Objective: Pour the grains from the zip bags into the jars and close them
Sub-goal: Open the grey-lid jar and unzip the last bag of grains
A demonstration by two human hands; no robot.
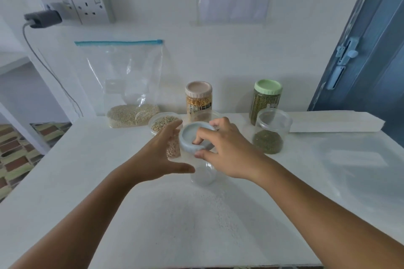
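Lid (pixel 192 137): right hand (pixel 227 150) pinched it, thumb outside and a finger inside the rim, likely to seat it on the clear jar (pixel 203 173).
Left hand (pixel 159 157): fingers spread, cupped beside that jar, probably to steady it.
Bag (pixel 122 85): behind the jar, leaning on the wall.
Labels: unreadable.

A: Where can a hand go?
B: The front of the white table (pixel 153 225) is open.
A: And at the back?
B: Crowded. The zip bag (pixel 124 85), pink-lid jar (pixel 198 99), green-lid jar (pixel 267 100) and open jar (pixel 272 131) stand there.
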